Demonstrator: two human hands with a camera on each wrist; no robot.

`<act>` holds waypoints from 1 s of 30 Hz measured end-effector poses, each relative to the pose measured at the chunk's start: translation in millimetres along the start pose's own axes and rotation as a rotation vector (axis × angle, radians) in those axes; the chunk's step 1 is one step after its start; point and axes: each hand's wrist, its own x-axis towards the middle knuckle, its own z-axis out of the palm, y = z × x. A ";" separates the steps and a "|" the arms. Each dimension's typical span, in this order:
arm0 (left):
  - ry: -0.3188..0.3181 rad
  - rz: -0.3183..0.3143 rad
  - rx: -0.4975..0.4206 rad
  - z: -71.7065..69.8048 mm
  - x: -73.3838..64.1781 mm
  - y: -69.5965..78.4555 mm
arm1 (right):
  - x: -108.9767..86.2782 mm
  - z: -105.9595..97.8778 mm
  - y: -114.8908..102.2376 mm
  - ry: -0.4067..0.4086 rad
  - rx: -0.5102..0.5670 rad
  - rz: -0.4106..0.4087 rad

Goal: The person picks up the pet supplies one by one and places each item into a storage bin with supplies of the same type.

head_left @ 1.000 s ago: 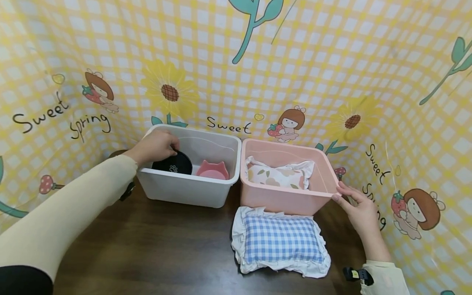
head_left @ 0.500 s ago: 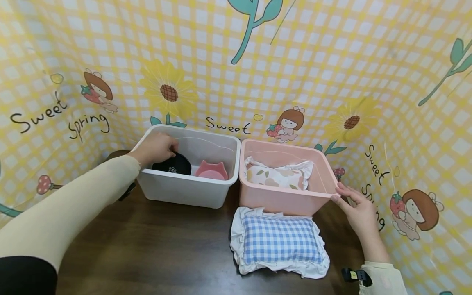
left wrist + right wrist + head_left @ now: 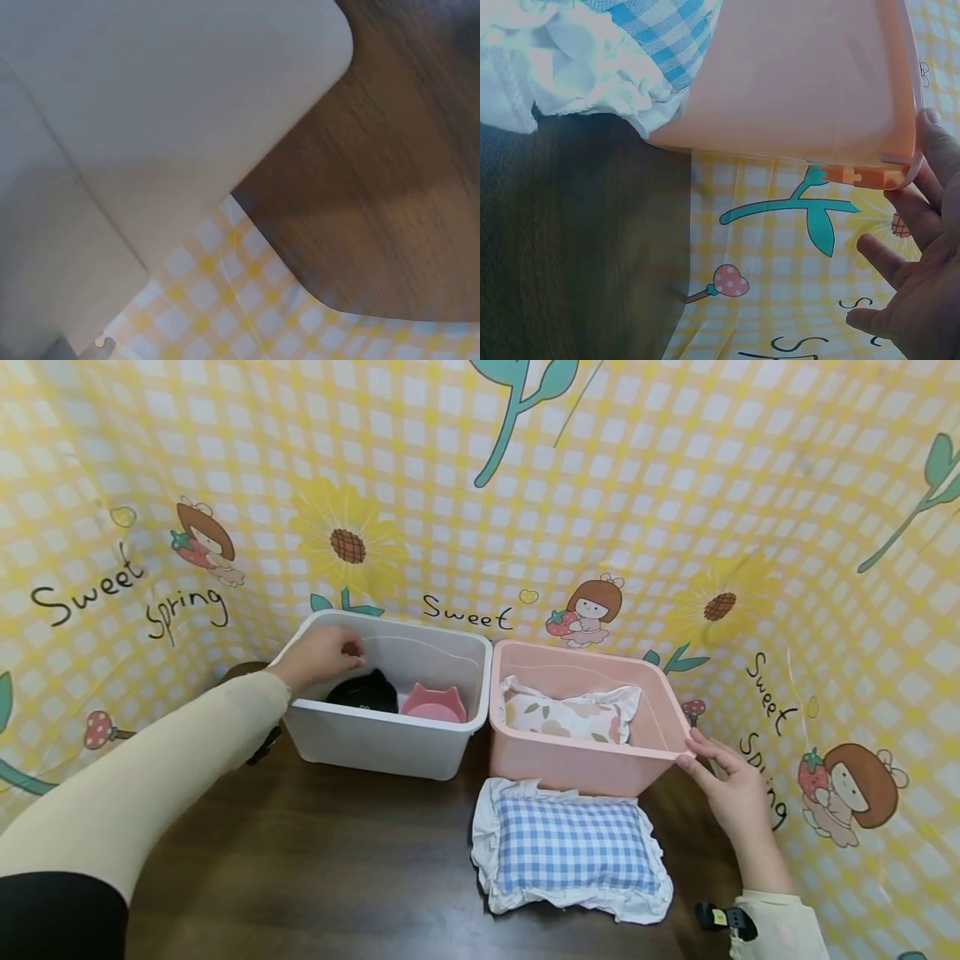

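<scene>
In the head view, my left hand (image 3: 318,656) reaches over the left wall of the grey bin (image 3: 375,747), its fingers loosely curled. Just below and right of it sits a black cat-eared bowl (image 3: 365,692) with a pale print, apart from the fingers. Beside that lies a pink cat-eared bowl (image 3: 435,703). My right hand (image 3: 731,789) pinches the front right corner of the pink bin (image 3: 577,767) between thumb and fingers; the right wrist view shows the thumb (image 3: 937,142) on the rim. A floral pillow (image 3: 566,714) with a frilled edge lies inside this bin.
A blue checked pillow (image 3: 573,843) with white ruffles lies on the dark wood table (image 3: 322,868) in front of the pink bin. Both bins stand side by side against a yellow checked cloth (image 3: 450,527). The left wrist camera sees mostly the grey bin's outer wall (image 3: 187,97).
My left hand has let go of the black bowl, which has settled lower and slightly right in the grey bin. The right hand keeps its hold on the pink bin's corner.
</scene>
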 end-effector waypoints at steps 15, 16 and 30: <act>0.001 -0.042 -0.184 -21.4 -7.5 17.8 | 3.6 -2.5 1.5 -0.016 -0.014 -0.043; -0.005 -0.051 -0.193 -24.5 -9.5 19.8 | 3.9 -2.2 1.9 -0.020 -0.014 -0.040; 0.030 -0.060 -0.270 -53.4 -42.7 54.7 | 4.6 -2.0 3.3 -0.011 -0.014 -0.033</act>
